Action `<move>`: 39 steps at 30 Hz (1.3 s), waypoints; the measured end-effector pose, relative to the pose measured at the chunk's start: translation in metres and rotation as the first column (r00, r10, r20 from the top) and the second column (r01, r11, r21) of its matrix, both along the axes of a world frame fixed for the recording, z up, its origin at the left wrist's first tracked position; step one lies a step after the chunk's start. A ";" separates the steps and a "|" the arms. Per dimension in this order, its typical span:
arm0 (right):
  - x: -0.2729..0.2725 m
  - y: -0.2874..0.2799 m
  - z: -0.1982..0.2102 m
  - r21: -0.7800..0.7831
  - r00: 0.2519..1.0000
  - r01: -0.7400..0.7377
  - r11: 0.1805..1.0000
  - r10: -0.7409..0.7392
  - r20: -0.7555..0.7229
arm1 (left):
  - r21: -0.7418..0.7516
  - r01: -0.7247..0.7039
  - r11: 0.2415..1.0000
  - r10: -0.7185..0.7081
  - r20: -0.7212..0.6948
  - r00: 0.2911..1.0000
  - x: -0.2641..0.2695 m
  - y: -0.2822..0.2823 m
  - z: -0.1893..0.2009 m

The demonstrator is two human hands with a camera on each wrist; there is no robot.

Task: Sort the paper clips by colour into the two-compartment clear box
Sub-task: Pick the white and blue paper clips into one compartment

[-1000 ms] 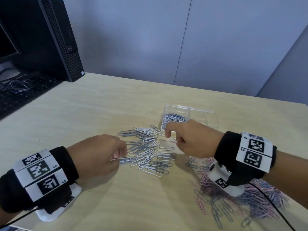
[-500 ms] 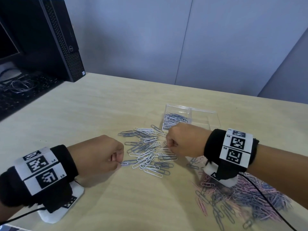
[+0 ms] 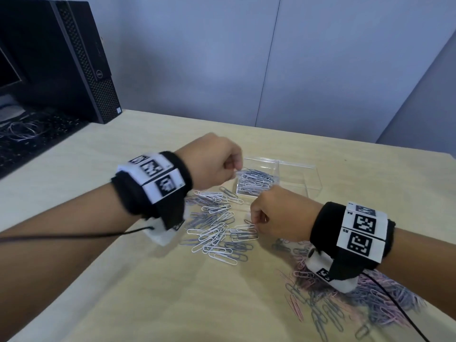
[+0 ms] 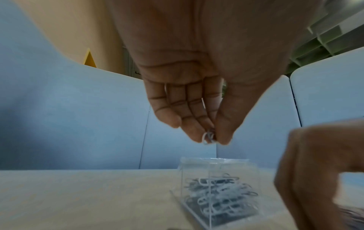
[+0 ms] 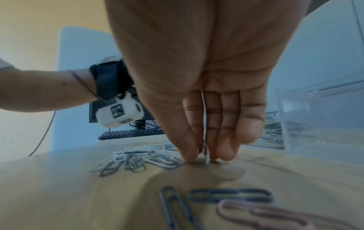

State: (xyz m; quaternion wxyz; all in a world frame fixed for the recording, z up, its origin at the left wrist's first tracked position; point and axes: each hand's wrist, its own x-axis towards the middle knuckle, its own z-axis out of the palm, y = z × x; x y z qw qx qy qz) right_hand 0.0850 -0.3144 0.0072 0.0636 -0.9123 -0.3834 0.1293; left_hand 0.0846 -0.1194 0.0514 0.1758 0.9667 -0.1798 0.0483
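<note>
Clear box (image 3: 308, 180) holds clips (image 3: 255, 181) in its left compartment; both hands' fingers (image 4: 197, 124) pinch clips.

Clear box (image 3: 296, 170) — clips (image 3: 255, 181) fill left compartment only.

Clear glossy plastic box (image 3: 299, 177); matt pale wood-look table (image 3: 148, 280); coated clips (image 3: 217, 233).

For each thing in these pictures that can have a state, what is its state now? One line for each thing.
Left hand: above the box, pinches paper clips.
Right hand: down on the table, fingertips pinch one clip from the white and grey pile.
Clear box: open, no lid on it; left compartment holds clips, right one looks empty.
Mixed pink and grey pile: loose on the table, unsorted.
Computer monitor: dark.
</note>
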 end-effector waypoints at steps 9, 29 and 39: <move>-0.003 -0.016 0.001 0.057 0.999 0.050 0.997 -0.051 0.011 | 0.052 0.044 0.998 -0.039 -0.081 0.996 0.049 -0.045 -0.016; 0.055 0.000 0.022 0.057 0.951 0.229 0.972 -0.235 0.202 | 0.152 -0.212 0.965 0.239 -0.184 0.953 -0.009 0.067 -0.050; 0.037 -0.005 0.016 0.007 0.934 0.077 0.997 -0.075 0.348 | 0.211 -0.118 0.970 0.155 -0.170 0.973 -0.003 0.051 -0.054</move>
